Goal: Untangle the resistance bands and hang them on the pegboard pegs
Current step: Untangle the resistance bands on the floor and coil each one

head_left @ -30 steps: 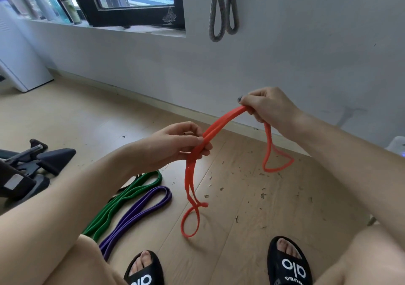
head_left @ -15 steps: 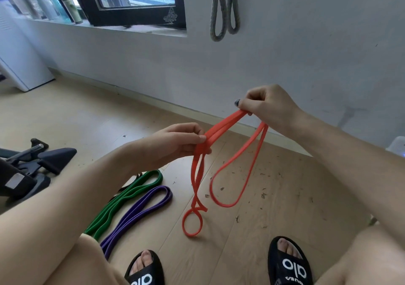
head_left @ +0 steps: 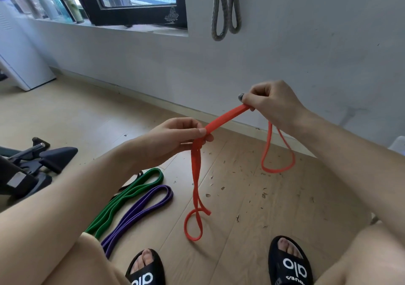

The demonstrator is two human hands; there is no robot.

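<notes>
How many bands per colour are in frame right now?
Orange band, held in left hand and right hand: 1
Green band, on floor: 1
Purple band, on floor: 1
Grey band, hanging on wall, top cut off, so possibly 2: 1
Total: 4

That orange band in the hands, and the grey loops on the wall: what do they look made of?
The orange band looks like matte rubber or latex: flat, smooth, draping limply from both hands. The grey loops look like braided rope or woven fabric, with a speckled, rough surface, though that is uncertain.
</notes>
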